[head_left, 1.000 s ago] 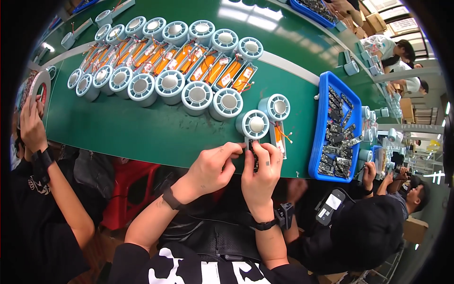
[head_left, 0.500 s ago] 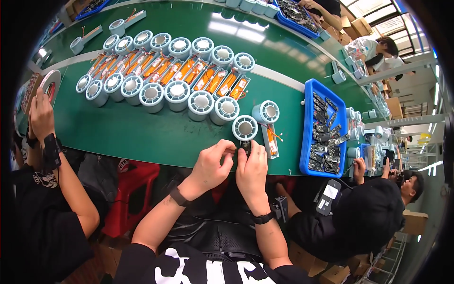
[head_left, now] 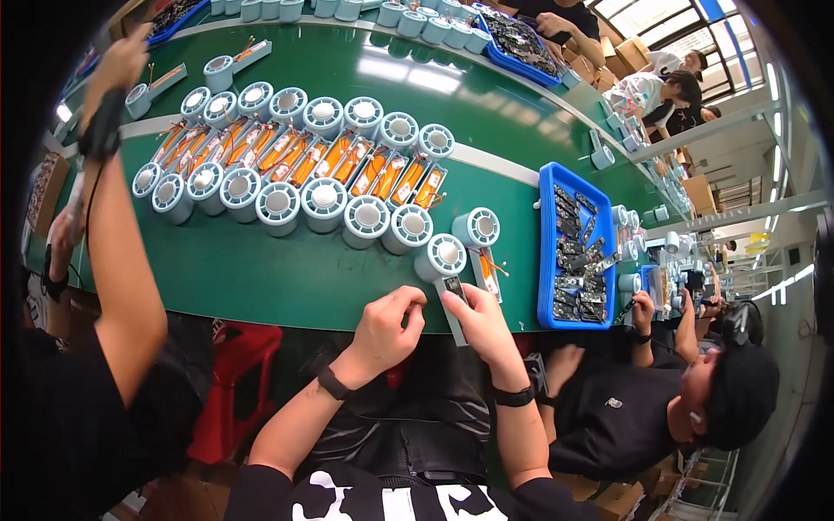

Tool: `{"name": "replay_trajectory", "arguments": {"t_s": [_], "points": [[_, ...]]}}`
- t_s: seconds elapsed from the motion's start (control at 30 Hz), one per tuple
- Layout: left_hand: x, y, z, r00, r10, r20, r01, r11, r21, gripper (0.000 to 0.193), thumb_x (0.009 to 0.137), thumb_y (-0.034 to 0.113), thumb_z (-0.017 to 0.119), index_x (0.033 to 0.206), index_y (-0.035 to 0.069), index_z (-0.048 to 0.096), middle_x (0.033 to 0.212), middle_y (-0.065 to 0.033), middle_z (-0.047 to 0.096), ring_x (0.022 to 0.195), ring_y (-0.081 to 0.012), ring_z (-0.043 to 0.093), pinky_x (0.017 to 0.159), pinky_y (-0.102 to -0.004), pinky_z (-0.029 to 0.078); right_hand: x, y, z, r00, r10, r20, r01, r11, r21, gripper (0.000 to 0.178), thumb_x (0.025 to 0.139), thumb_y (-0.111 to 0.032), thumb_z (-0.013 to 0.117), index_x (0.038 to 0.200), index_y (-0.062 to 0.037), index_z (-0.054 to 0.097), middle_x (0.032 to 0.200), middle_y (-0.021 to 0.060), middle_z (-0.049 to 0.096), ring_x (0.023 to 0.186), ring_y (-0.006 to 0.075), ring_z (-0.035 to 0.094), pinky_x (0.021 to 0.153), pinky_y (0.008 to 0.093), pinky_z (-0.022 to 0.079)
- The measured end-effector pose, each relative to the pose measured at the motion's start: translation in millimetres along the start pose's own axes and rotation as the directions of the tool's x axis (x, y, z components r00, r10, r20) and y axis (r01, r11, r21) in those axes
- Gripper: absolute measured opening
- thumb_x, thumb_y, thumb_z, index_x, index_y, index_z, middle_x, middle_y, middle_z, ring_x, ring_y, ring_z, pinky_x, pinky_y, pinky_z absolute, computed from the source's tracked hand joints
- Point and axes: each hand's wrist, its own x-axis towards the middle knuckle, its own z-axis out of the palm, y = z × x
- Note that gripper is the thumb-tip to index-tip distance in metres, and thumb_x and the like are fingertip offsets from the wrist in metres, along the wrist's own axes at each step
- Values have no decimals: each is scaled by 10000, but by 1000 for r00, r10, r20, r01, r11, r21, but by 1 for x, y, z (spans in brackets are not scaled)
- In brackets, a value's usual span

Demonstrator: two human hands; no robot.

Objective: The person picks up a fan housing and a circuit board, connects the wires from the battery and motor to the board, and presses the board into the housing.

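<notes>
My right hand [head_left: 488, 328] grips a light blue fan-shaped part by its handle. The part's round, spoked head [head_left: 440, 258] points away from me, with a grey disc at its centre. On its open handle lies a small dark circuit board [head_left: 453, 286], with my right thumb and fingers around it. My left hand [head_left: 387, 328] is just left of the handle, apart from it. Its fingers are curled closed; what they hold, if anything, is hidden. Right behind the held part stands another fan-shaped part [head_left: 477, 227] with an orange battery and wires in its handle.
Two rows of similar parts [head_left: 323, 205] with orange-filled handles stand to the left on the green table [head_left: 234, 269]. A stack of blue trays [head_left: 545, 252] full of circuit boards is at right. Co-workers sit on both sides; one arm [head_left: 122, 260] reaches up at left.
The held part has turned, so more of its handle shows below my right hand. My left hand stays nearly in place. The left co-worker's arm has swung up; the right co-worker has turned.
</notes>
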Motion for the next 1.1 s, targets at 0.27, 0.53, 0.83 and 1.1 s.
{"name": "replay_trajectory", "arguments": {"t_s": [0.27,0.53,0.83,1.1], "points": [[3,-3,5,994,111,4,-111,993,48,135,829,-55,616,951,1,612,849,-160,675,730,-333,675,657,-389,543,6,-26,-104,831,-356,-428,431,898,90,289,1016,-232,566,1214,-23,593,965,57,641,871,151,607,758,278,493],[3,-2,-4,991,116,63,-121,990,76,140,815,-38,635,943,18,619,829,-142,666,732,-343,667,666,-405,546,215,-74,-203,713,-442,-545,-96,708,-700,539,982,-407,595,1122,99,474,1052,341,660,1022,512,642,857,558,527],[9,2,-4,992,70,107,-72,997,22,121,817,-22,651,924,21,614,821,-140,663,728,-318,668,654,-398,545,328,-36,-221,735,-550,-396,-147,441,-885,594,1005,-440,527,1242,102,471,1150,377,602,1038,546,613,864,580,533],[16,1,-3,983,53,174,-64,996,54,119,829,-14,653,935,6,605,823,-140,654,736,-337,659,653,-422,545,271,-50,-216,542,-786,-297,-204,219,-954,406,991,-357,589,1229,-29,617,1094,234,641,986,421,651,862,481,536]]}}
